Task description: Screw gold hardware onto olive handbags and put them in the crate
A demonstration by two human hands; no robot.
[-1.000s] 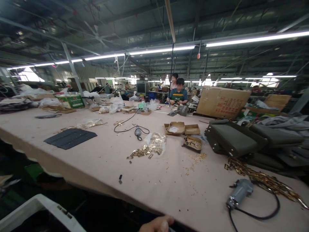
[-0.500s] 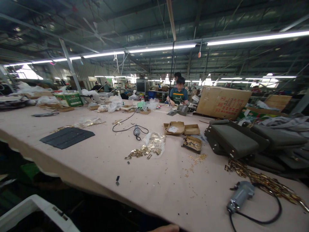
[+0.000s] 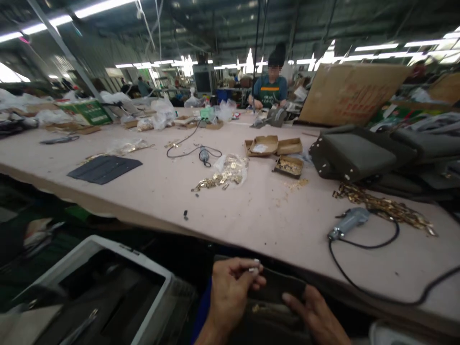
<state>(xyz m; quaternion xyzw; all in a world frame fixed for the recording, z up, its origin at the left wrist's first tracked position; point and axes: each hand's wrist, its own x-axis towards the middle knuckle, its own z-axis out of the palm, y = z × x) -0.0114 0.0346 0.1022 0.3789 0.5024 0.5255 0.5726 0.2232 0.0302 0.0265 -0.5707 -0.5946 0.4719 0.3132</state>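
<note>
My left hand [image 3: 230, 290] is closed in a pinch in front of the table edge. Two small white spots show at its thumb and index tips; whether they are held bits or coverings on the fingers is unclear. A dark olive, leather-like piece [image 3: 275, 285] lies below and between my hands, with a small gold-coloured fitting [image 3: 257, 308] on it. My right hand [image 3: 318, 314] grips this piece at its right edge, thumb on the near face. The lower part of the piece is dark and partly cut off by the frame.
A white crate [image 3: 163, 287] with dark pieces stands at lower left. On the table [image 3: 230, 220] are a grey power tool [image 3: 348, 223] with black cord, gold metal fittings [image 3: 388, 208], small cardboard boxes [image 3: 264, 145] and stacked dark bags [image 3: 354, 151]. A co-worker [image 3: 269, 91] stands across.
The view has tilted down, so the table sits higher in the picture. Both hands and the dark olive piece have come into sight; before, only a bit of skin showed at the bottom.
</note>
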